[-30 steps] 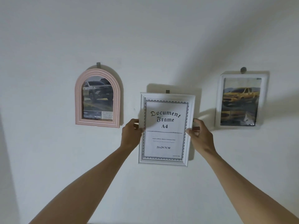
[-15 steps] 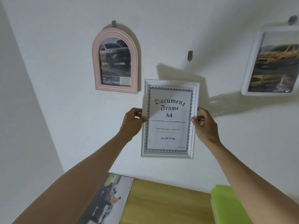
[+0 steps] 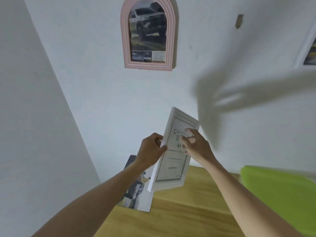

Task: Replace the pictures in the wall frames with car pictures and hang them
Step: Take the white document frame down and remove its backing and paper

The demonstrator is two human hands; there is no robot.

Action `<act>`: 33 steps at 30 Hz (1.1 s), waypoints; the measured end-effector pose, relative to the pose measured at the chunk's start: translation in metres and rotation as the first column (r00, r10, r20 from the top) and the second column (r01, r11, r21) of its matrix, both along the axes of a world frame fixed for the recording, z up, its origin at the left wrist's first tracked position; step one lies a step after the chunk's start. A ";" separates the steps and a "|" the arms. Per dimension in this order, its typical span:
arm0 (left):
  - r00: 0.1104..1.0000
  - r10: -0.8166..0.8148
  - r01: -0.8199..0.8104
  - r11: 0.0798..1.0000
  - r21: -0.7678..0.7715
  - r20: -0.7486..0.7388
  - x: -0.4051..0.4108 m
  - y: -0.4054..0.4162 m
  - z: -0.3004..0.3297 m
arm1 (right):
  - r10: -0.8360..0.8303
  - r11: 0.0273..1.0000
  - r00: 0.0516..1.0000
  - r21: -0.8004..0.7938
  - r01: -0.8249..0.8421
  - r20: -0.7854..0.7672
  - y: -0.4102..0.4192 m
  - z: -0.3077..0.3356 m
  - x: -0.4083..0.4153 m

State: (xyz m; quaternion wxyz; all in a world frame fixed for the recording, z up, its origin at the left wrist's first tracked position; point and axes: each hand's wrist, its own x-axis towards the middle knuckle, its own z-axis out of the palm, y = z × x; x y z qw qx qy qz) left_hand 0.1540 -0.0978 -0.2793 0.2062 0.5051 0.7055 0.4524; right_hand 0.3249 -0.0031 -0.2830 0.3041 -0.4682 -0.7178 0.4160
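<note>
The white document frame (image 3: 172, 175), holding a printed "Document Frame A4" sheet, is off the wall and tilted over the table. My left hand (image 3: 151, 149) grips its left edge. My right hand (image 3: 196, 145) is in front of its glass with fingers loosely spread, not gripping the edge. On the wall, a pink arched frame (image 3: 148, 35) shows a grey car picture. A white frame (image 3: 306, 47) with a yellow car picture is cut off at the right edge. A bare wall hook (image 3: 239, 21) sits between them. A loose car picture (image 3: 136, 190) lies on the wooden table (image 3: 188, 212).
A bright green block (image 3: 282, 194) lies on the table's right side. A white side wall (image 3: 34, 134) closes in on the left.
The document frame came off its hook and dropped toward the table, turning edge-on. My right hand left the frame's right edge and moved in front of it. The view tilted down.
</note>
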 end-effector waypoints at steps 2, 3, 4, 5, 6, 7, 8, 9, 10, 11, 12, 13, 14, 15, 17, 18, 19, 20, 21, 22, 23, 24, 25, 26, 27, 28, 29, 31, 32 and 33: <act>0.999 -0.006 0.006 1.000 0.009 -0.051 0.008 -0.005 -0.009 | -0.029 0.998 0.999 -0.052 0.027 -0.034 -0.011 0.005 -0.016; 0.996 -0.010 0.012 1.000 0.024 -0.085 0.012 -0.007 -0.014 | -0.058 0.996 0.997 -0.076 0.054 -0.049 -0.017 0.010 -0.022; 0.993 -0.018 0.023 0.999 0.042 -0.118 0.016 -0.008 -0.018 | -0.091 0.992 0.994 -0.094 0.084 -0.069 -0.021 0.014 -0.026; 0.989 -0.031 0.040 0.997 0.064 -0.143 0.021 -0.010 -0.021 | -0.127 0.987 0.988 -0.107 0.117 -0.092 -0.024 0.017 -0.029; 0.987 -0.049 0.063 0.994 0.091 -0.155 0.026 -0.011 -0.023 | -0.163 0.982 0.981 -0.113 0.151 -0.106 -0.028 0.019 -0.030; 0.984 -0.070 0.089 0.989 0.115 -0.162 0.031 -0.012 -0.027 | -0.198 0.976 0.974 -0.110 0.186 -0.108 -0.030 0.020 -0.029; 0.981 -0.091 0.115 0.984 0.134 -0.170 0.036 -0.013 -0.029 | -0.232 0.970 0.968 -0.096 0.223 -0.098 -0.032 0.021 -0.026; 0.976 -0.117 0.143 0.980 0.137 -0.183 0.041 -0.014 -0.031 | -0.264 0.963 0.961 -0.080 0.258 -0.083 -0.033 0.021 -0.023; 0.968 -0.155 0.182 0.975 0.125 -0.197 0.045 -0.014 -0.033 | -0.290 0.956 0.954 -0.071 0.285 -0.074 -0.033 0.022 -0.019; 0.954 -0.211 0.234 0.968 0.090 -0.211 0.047 -0.015 -0.034 | -0.310 0.949 0.948 -0.075 0.305 -0.076 -0.032 0.022 -0.014; 0.936 -0.278 0.294 0.955 0.045 -0.218 0.047 -0.014 -0.036 | -0.320 0.946 0.944 -0.088 0.312 -0.087 -0.031 0.024 -0.008; 0.914 -0.341 0.350 0.937 0.000 -0.219 0.045 -0.014 -0.039 | -0.319 0.945 0.943 -0.109 0.308 -0.099 -0.031 0.025 -0.002; 0.895 -0.385 0.387 0.921 -0.040 -0.226 0.040 -0.013 -0.043 | -0.307 0.947 0.945 -0.130 0.293 -0.109 -0.030 0.026 0.005; 0.885 -0.400 0.394 0.916 -0.077 -0.237 0.033 -0.011 -0.046 | -0.291 0.951 0.949 -0.150 0.272 -0.124 -0.030 0.026 0.012; 0.897 -0.358 0.334 0.933 -0.130 -0.262 0.015 -0.004 -0.051 | -0.259 0.957 0.951 -0.178 0.230 -0.166 -0.030 0.026 0.025; 0.911 -0.314 0.284 0.948 -0.144 -0.269 0.006 0.001 -0.052 | -0.247 0.959 0.951 -0.187 0.212 -0.185 -0.030 0.026 0.032; 0.928 -0.265 0.227 0.959 -0.167 -0.262 -0.004 0.004 -0.051 | -0.232 0.962 0.951 -0.195 0.192 -0.206 -0.031 0.026 0.038; 0.947 -0.222 0.177 0.964 -0.199 -0.232 -0.013 0.008 -0.049 | -0.213 0.964 0.951 -0.204 0.168 -0.223 -0.032 0.026 0.042; 0.963 -0.194 0.147 0.959 -0.242 -0.185 -0.022 0.010 -0.047 | -0.194 0.966 0.951 -0.216 0.143 -0.241 -0.034 0.027 0.046; 0.975 -0.179 0.136 0.949 -0.283 -0.134 -0.030 0.013 -0.046 | -0.172 0.967 0.952 -0.229 0.114 -0.254 -0.034 0.027 0.049; 0.982 -0.173 0.142 0.941 -0.306 -0.074 -0.038 0.014 -0.046 | -0.152 0.966 0.952 -0.244 0.086 -0.267 -0.035 0.027 0.052; 0.985 -0.173 0.164 0.939 -0.302 -0.001 -0.044 0.014 -0.047 | -0.135 0.965 0.952 -0.255 0.063 -0.275 -0.035 0.027 0.053; 0.982 -0.176 0.187 0.942 -0.278 0.067 -0.048 0.013 -0.048 | -0.121 0.963 0.951 -0.264 0.044 -0.283 -0.035 0.025 0.054; 0.978 -0.177 0.199 0.949 -0.244 0.111 -0.052 0.012 -0.051 | -0.114 0.962 0.952 -0.270 0.034 -0.285 -0.034 0.024 0.053; 0.977 -0.174 0.198 0.956 -0.215 0.125 -0.055 0.010 -0.052 | -0.117 0.961 0.952 -0.275 0.036 -0.282 -0.033 0.022 0.052; 0.977 -0.168 0.191 0.963 -0.189 0.131 -0.058 0.009 -0.054 | -0.128 0.961 0.955 -0.272 0.052 -0.268 -0.032 0.019 0.051; 0.978 -0.158 0.180 0.968 -0.172 0.136 -0.060 0.008 -0.056 | -0.142 0.963 0.959 -0.258 0.077 -0.245 -0.031 0.015 0.049; 0.978 -0.145 0.168 0.974 -0.149 0.152 -0.065 0.008 -0.060 | -0.184 0.970 0.969 -0.189 0.151 -0.167 -0.029 0.004 0.044; 0.978 -0.136 0.159 0.977 -0.145 0.159 -0.067 0.008 -0.062 | -0.207 0.972 0.972 -0.134 0.191 -0.115 -0.028 -0.002 0.041; 0.980 -0.118 0.142 0.979 -0.146 0.160 -0.067 0.007 -0.063 | -0.228 0.972 0.972 -0.078 0.222 -0.065 -0.027 -0.010 0.039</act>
